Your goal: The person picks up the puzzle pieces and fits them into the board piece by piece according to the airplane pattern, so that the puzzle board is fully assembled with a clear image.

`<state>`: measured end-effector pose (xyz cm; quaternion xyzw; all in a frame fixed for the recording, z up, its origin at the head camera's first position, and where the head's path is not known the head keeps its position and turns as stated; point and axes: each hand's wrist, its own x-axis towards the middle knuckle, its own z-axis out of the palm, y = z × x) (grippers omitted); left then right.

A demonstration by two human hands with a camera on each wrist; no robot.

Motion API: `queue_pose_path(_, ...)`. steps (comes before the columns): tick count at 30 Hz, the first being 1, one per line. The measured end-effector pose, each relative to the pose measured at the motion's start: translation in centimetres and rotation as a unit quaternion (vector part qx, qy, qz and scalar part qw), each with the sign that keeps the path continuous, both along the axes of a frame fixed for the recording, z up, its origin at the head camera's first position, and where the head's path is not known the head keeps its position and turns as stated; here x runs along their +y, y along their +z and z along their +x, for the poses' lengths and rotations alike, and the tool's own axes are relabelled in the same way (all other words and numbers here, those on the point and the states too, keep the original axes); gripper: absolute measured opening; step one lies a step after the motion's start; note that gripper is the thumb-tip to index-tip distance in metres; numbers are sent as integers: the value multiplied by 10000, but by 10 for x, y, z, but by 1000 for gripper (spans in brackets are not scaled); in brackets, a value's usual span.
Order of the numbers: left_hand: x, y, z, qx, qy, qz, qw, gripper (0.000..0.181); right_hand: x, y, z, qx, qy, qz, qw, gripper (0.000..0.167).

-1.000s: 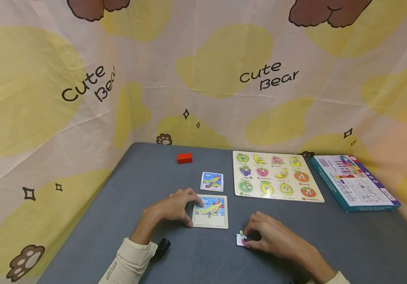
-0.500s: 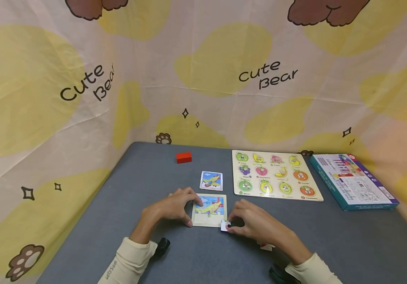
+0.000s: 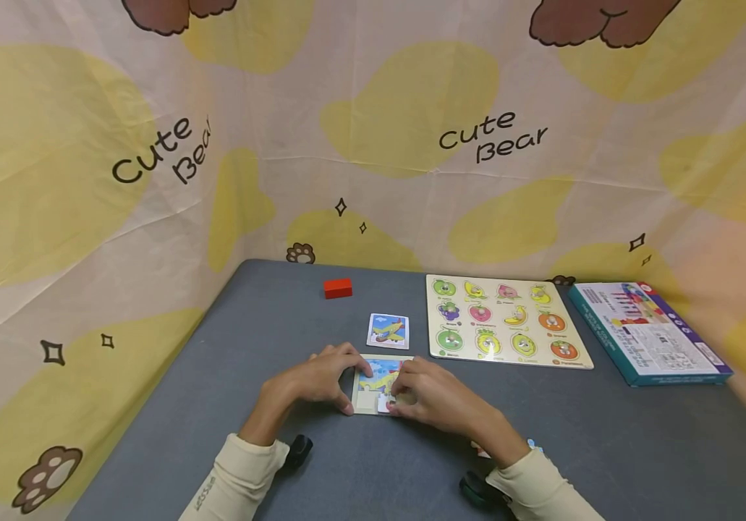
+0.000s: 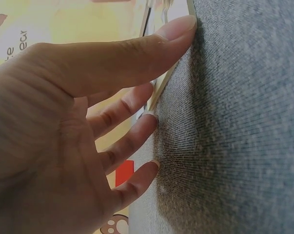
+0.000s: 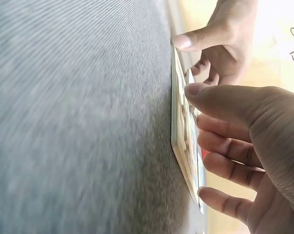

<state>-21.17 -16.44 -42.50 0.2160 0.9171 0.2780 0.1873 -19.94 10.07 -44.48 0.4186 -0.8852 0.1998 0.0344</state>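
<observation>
Thumb and forefinger spread, the left hand [image 3: 322, 379] rests against the left side of a square cream puzzle tray [image 3: 365, 403] on the grey counter [image 3: 366, 470]. The right hand [image 3: 441, 396], wrist angled in opposite, pinches a small white jigsaw piece [image 3: 383, 404] over the tray's lower part.

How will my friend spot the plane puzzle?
On the gray table, look between the left hand and right hand. The plane puzzle lies there in a pale frame. Unlike the plane card just behind it, its front-left part is bare.
</observation>
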Motion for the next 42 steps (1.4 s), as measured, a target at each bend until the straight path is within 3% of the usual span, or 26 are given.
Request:
queue_pose_path(18, -3, 0, 0, 143, -164, 164, 9996, 58, -32, -4, -4, 58, -145, 42, 9999, 18)
queue_pose_path(42, -3, 0, 0, 55, -128, 131, 9998, 55, -37, -6, -4, -247, -103, -152, 9995, 17)
